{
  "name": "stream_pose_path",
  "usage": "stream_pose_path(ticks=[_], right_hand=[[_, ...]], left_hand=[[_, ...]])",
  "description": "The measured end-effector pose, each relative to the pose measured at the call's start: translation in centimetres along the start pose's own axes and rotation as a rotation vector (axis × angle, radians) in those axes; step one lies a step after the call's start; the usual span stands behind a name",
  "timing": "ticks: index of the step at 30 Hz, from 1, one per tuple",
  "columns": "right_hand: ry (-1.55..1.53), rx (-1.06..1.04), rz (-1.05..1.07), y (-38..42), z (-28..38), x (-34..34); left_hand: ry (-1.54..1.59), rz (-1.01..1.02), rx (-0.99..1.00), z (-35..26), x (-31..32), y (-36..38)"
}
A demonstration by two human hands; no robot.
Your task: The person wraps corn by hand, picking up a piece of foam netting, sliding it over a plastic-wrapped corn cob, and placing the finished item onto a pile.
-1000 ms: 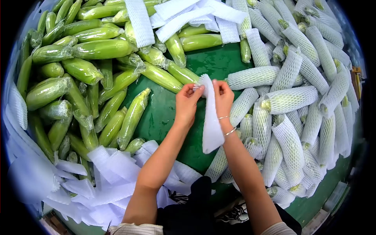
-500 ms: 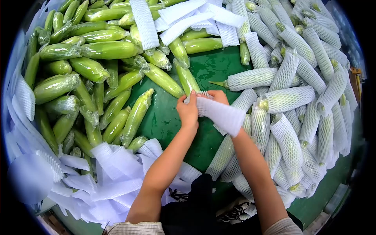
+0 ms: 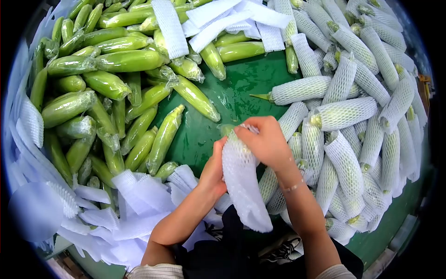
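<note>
Close to my body, a white foam net sleeve [image 3: 244,179] is partly pulled over a green ear of corn [image 3: 226,129]. Only the corn's end shows above the sleeve's mouth. My left hand [image 3: 214,168] is closed around the corn from the left side, its fingers partly hidden behind the sleeve. At the mouth of the sleeve, my right hand [image 3: 265,142] pinches the net's edge. The sleeve's lower part hangs slack toward me. Left of my hands lies another film-wrapped ear of corn [image 3: 165,138].
Film-wrapped corn [image 3: 132,61] is heaped at the upper left. Loose flat sleeves [image 3: 139,204] are piled at the lower left, with more sleeves [image 3: 216,32] at the top. Sleeved corn [image 3: 344,169] fills the right side of the green table [image 3: 246,81].
The ear of corn has been drawn toward me and into the sleeve. Both hands moved lower, and the sleeve now hangs downward instead of pointing right.
</note>
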State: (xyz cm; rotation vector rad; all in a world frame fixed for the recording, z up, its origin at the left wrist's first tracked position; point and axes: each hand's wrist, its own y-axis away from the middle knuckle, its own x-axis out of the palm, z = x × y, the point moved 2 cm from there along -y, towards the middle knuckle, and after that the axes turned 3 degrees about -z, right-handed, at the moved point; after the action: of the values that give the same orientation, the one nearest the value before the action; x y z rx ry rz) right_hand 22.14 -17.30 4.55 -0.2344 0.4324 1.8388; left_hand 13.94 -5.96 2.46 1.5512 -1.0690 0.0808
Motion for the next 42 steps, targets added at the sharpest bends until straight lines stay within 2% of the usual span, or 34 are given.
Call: stream_pose_path(ticks=[4, 5, 6, 7, 8, 10, 12, 13, 14, 15, 16, 17, 18, 19, 20, 22, 24, 25, 26, 27, 28, 29, 30, 31, 32, 34, 36, 37, 38, 39, 40, 41, 42], right_hand=[[-0.146, 0.154, -0.013, -2.7, -3.7, 1.9], [-0.346, 0.266, -0.057, -3.1, -4.2, 3.0], [-0.550, 0.371, -0.101, -3.6, -5.0, 4.1], [-0.497, 0.350, -0.165, -4.5, -7.2, 5.6], [-0.506, 0.342, -0.171, -5.5, -10.3, 7.6], [-0.618, 0.412, -0.371, -6.9, -15.5, 10.4], [-0.447, 0.397, -0.542, -6.5, -16.0, 10.8], [-0.343, 0.407, -0.572, -6.0, -14.0, 9.8], [-0.345, 0.321, -0.600, -5.5, -11.8, 8.9], [-0.136, 0.142, -0.535, -4.6, -10.2, 7.1], [-0.231, -0.017, -0.636, -3.5, -9.3, 6.7], [-0.163, -0.282, -0.467, -2.4, -10.3, 6.4], [0.062, -0.319, -0.210, -0.7, -8.6, 5.5], [0.000, -0.326, -0.126, 0.6, -6.8, 3.5], [-0.066, -0.348, -0.105, 1.1, -4.9, 0.9], [-0.120, -0.037, -0.119, 1.7, -4.2, -4.2], [0.026, 0.007, -0.316, 2.3, -3.1, -11.1], [0.188, 0.161, -0.440, 2.6, -1.6, -15.1], [0.575, 0.126, -0.641, 2.8, 1.1, -19.3], [0.786, 0.058, -0.802, 2.1, 0.1, -24.9], [1.428, -0.320, -0.804, 1.2, -5.1, -34.4], [1.055, 0.006, -0.834, 0.7, 2.1, -35.2], [1.376, -0.382, -0.880, 0.0, 0.3, -42.2], [1.450, -0.318, -0.907, -0.8, 1.0, -44.5], [1.514, -0.047, -0.938, -1.3, 1.7, -44.1], [1.926, -0.326, -1.058, -2.2, 3.3, -35.8], [1.406, -0.638, -0.732, -3.9, 3.3, -23.7], [0.842, -0.445, -0.489, -4.1, 2.8, -15.9], [0.767, -0.499, -0.339, -4.1, 1.1, -10.0], [0.561, -0.413, -0.217, -4.9, -0.9, -4.4], [0.708, -0.403, -0.011, -4.9, -2.8, 0.5], [0.630, -0.328, 0.196, -4.2, -3.3, 4.9], [0.436, -0.383, 0.248, -2.5, -3.1, 8.7]], left_hand=[[-0.122, -0.223, 0.184, -1.5, -1.7, -2.1], [-0.123, -0.226, 0.179, -1.7, -1.9, -2.9], [-0.101, -0.255, 0.294, -2.1, -2.2, -3.9], [-0.081, -0.280, 0.414, -2.6, -2.7, -4.9], [-0.091, -0.274, 0.422, -2.6, -3.3, -6.1], [-0.171, -0.286, 0.649, -2.3, -4.7, -9.2], [-0.220, -0.280, 0.724, -1.8, -6.0, -11.7], [-0.274, -0.334, 0.802, -2.0, -6.5, -12.3], [-0.324, -0.377, 0.878, -2.1, -6.7, -13.3], [-0.258, -0.354, 0.855, -1.5, -8.6, -15.0], [-0.208, -0.388, 0.852, -0.5, -9.7, -16.6], [-0.257, -0.290, 0.698, -0.6, -7.9, -15.5], [-0.344, -0.215, 0.570, 0.1, -5.9, -14.8], [-0.203, -0.057, 0.519, 0.5, -5.8, -16.0], [-0.314, 0.019, 0.517, 0.4, -0.7, -11.7], [-0.497, 0.024, 0.550, 1.6, 4.9, -8.6], [-0.873, 0.282, 0.699, 2.9, 8.2, -7.7], [-0.829, 0.381, 0.688, 3.6, 9.2, -7.4], [-0.781, 0.460, 0.631, 3.6, 9.6, -7.4], [-0.740, 0.480, 0.556, 3.4, 9.0, -7.7], [-0.704, 0.447, 0.460, 3.0, 7.6, -8.3], [-0.731, 0.350, 0.473, 2.4, 5.9, -8.9], [-0.759, 0.262, 0.484, 1.8, 3.9, -9.2], [-0.759, 0.204, 0.494, 1.0, 1.7, -9.2], [-0.786, 0.134, 0.545, 0.2, -0.3, -9.1], [-0.916, -0.011, 0.663, -1.4, -3.8, -9.1], [-0.982, -0.125, 0.708, -2.9, -6.7, -8.0], [-0.983, -0.186, 0.769, -3.6, -7.6, -7.2], [-0.982, -0.242, 0.822, -4.1, -8.4, -6.4], [-0.953, -0.265, 0.847, -4.8, -9.7, -6.0], [-1.010, -0.334, 0.920, -5.7, -10.3, -4.8], [-1.010, -0.369, 0.979, -6.6, -10.8, -3.8], [-1.021, -0.413, 1.029, -7.5, -11.5, -2.4]])
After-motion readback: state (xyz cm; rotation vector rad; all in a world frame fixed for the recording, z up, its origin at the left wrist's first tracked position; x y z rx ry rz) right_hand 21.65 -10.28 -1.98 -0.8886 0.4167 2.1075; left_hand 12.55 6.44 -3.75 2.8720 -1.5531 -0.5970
